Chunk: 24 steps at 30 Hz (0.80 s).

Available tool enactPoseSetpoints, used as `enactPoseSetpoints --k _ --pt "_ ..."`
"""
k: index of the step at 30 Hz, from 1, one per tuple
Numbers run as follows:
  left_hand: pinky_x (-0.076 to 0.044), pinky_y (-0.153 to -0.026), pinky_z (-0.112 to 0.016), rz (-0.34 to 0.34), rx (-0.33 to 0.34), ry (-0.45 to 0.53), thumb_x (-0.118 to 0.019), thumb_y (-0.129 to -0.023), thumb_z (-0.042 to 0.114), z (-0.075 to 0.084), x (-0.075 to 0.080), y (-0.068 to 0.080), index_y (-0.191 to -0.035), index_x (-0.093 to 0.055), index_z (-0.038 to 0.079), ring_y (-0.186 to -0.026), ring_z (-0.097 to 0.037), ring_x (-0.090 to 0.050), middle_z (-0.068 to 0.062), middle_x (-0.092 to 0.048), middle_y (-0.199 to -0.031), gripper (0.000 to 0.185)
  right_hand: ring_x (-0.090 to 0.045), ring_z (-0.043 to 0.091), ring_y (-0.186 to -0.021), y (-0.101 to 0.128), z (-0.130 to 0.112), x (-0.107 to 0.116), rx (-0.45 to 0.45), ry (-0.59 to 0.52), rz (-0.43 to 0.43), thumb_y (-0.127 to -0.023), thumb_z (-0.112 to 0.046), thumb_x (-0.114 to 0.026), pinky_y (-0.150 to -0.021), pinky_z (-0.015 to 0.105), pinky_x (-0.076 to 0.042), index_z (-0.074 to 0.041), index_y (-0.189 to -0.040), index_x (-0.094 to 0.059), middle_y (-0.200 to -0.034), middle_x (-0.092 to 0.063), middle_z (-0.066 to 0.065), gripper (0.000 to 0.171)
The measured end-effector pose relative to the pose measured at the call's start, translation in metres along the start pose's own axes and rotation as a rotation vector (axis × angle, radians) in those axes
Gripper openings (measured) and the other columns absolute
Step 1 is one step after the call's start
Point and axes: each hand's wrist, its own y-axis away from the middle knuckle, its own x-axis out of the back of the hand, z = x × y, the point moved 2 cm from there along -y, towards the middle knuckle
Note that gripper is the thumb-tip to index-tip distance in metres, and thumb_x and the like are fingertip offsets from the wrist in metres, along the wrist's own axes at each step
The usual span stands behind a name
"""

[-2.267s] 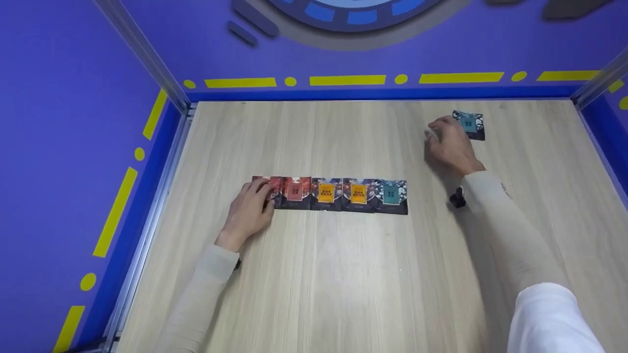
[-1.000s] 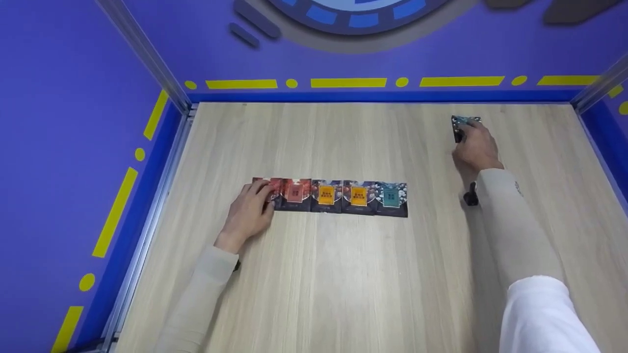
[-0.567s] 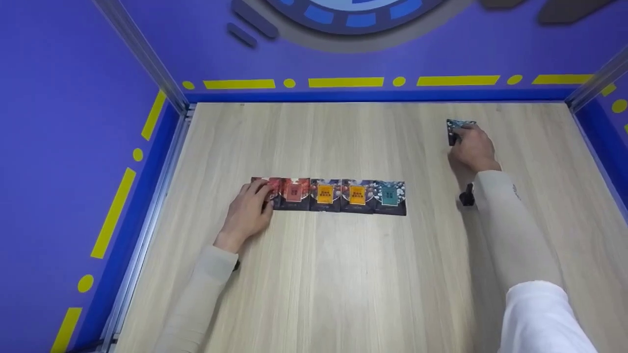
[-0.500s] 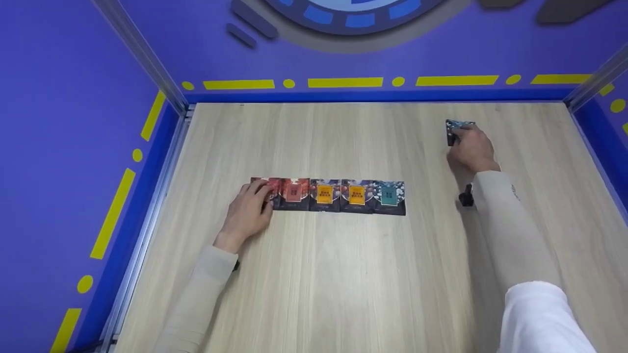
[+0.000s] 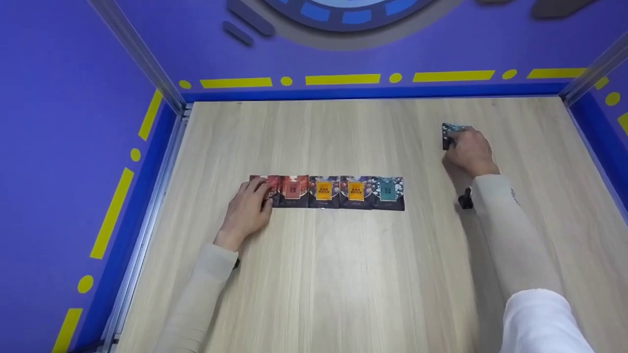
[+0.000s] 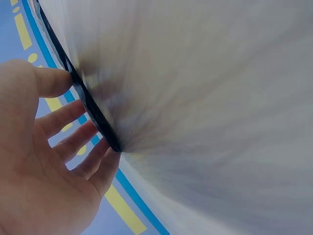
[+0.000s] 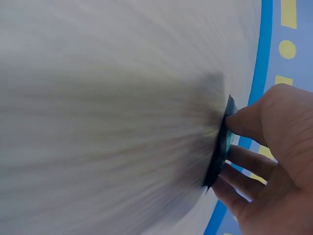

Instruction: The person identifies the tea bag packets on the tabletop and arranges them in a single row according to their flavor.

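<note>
A row of small square sachets runs side by side across the middle of the table in the head view. At its left end my left hand (image 5: pixel 247 211) rests its fingertips on a red sachet (image 5: pixel 260 177), partly covering it. Then come a second red sachet (image 5: pixel 293 190), two orange-labelled sachets (image 5: pixel 324 191), and a teal-labelled sachet (image 5: pixel 388 192) at the right end. Toward the back right, my right hand (image 5: pixel 470 149) holds another teal sachet (image 5: pixel 445 135) between thumb and fingers. In the right wrist view this sachet (image 7: pixel 218 152) appears edge-on, close to the table.
The wood-grain table (image 5: pixel 338 274) meets a purple back wall (image 5: pixel 358 59) with yellow markings. Another purple wall (image 5: pixel 59 147) rises along the left side, beside a metal rail (image 5: pixel 142 235). A small black device (image 5: pixel 465 198) is worn at my right wrist.
My right hand has gone from left of the back teal sachet onto it, then drawn it slightly left and toward me. My left hand stays on the red sachet.
</note>
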Motion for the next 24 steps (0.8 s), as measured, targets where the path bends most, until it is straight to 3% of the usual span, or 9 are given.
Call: enactPoseSetpoints --k 6,9,24 --pt "-0.047 -0.117 -0.053 -0.016 -0.001 0.001 -0.061 -0.104 0.022 0.0 -0.001 -0.001 -0.149 -0.06 0.006 -0.141 -0.037 -0.052 -0.014 -0.055 -0.155 0.048 -0.056 0.062 -0.123 0.013 -0.003 -0.002 0.056 0.019 0.005 -0.083 -0.003 -0.054 -0.099 0.071 -0.051 0.016 -0.133 -0.065 -0.137 -0.053 0.044 0.055" --pt "-0.047 -0.116 -0.053 -0.009 -0.006 0.003 -0.062 -0.104 0.022 0.001 0.0 -0.001 -0.149 -0.06 0.006 -0.141 -0.037 -0.052 -0.014 -0.055 -0.155 0.048 -0.055 0.061 -0.126 0.019 -0.004 -0.002 0.059 0.004 -0.001 -0.081 -0.002 -0.055 -0.1 0.07 -0.051 0.015 -0.135 -0.065 -0.141 -0.052 0.043 0.056" --pt "-0.049 -0.113 -0.055 0.019 -0.019 0.007 -0.063 -0.103 0.021 0.0 -0.001 0.0 -0.149 -0.061 0.005 -0.139 -0.039 -0.053 -0.015 -0.056 -0.153 0.048 -0.046 0.063 -0.134 0.056 -0.011 -0.008 0.089 -0.084 -0.029 -0.089 0.002 -0.057 -0.113 0.072 -0.04 0.008 -0.142 -0.063 -0.151 -0.043 0.043 0.054"
